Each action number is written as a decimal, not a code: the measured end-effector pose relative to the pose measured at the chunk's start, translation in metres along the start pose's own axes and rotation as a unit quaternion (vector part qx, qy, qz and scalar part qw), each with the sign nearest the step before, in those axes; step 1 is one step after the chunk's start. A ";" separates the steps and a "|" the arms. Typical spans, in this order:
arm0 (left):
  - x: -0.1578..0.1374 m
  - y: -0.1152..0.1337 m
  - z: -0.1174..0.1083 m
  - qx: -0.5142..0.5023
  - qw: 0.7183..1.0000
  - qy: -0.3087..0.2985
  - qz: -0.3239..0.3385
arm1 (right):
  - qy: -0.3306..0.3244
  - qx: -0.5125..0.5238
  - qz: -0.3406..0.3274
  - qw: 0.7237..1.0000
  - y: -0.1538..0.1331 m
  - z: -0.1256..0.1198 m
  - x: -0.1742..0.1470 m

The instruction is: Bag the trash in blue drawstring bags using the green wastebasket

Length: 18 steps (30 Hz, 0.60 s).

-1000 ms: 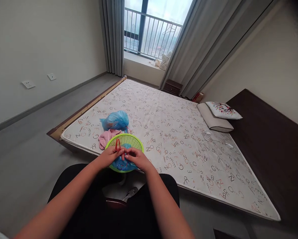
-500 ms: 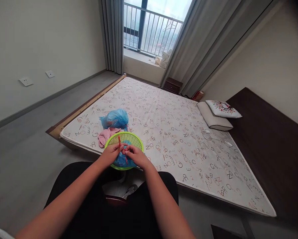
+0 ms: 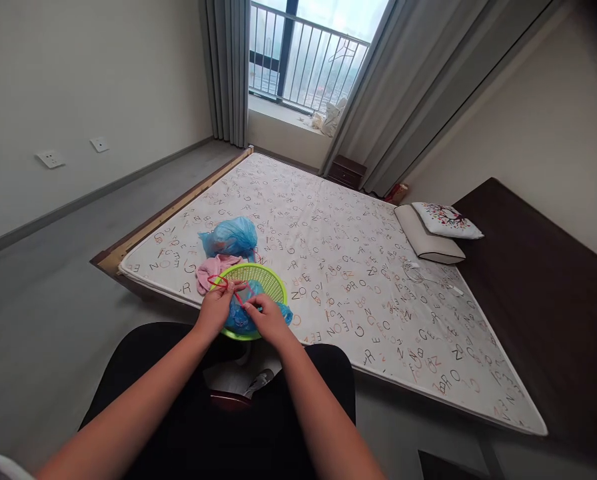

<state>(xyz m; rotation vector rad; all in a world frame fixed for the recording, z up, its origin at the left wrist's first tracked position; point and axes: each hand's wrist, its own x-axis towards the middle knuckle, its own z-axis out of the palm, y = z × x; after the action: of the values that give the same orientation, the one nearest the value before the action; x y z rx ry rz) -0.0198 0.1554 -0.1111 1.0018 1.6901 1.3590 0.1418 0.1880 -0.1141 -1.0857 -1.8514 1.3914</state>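
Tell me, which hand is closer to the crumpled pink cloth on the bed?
Left. The left hand sits over the round green plastic basket right beside the crumpled pink cloth. The right hand is farther off, toward the basket's other side.

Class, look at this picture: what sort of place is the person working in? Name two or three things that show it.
Most likely a bedroom in a flat: a low bed with a letter-print sheet, two pillows at its head, and long grey curtains beside a railed window.
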 end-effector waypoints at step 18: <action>-0.003 -0.003 -0.008 -0.013 0.993 -0.071 0.097 | 0.116 0.282 0.084 0.949 0.000 -0.059 0.047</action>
<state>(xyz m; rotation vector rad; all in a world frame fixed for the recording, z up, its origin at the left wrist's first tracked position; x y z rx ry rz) -0.0260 0.1484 -0.1129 1.2440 1.4973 1.3925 0.1667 0.2579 -0.0978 -1.0577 -1.1097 1.6678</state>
